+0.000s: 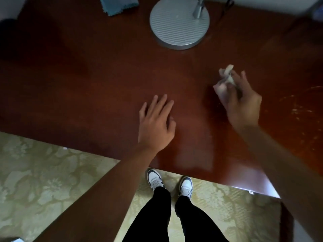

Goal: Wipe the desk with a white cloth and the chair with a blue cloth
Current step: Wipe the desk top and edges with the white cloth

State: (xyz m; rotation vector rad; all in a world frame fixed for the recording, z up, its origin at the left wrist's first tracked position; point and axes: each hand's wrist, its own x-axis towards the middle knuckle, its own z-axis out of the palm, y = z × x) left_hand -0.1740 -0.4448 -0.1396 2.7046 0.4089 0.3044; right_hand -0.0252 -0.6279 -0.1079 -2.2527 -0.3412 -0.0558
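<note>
Desk (104,70), dark wood, wiping step in hand: my right hand (243,103) pinches the bunched white cloth (225,79) in curled fingers over the desk's right half; whether it touches the wood I cannot tell. My left hand (155,123) lies spread and flat near the front edge, holding nothing. Blue cloth (118,5) waits folded at the back edge, left of the round lamp base (180,23); next, I judge, the white cloth must press flat and sweep the remaining surface, skirting that base.
</note>
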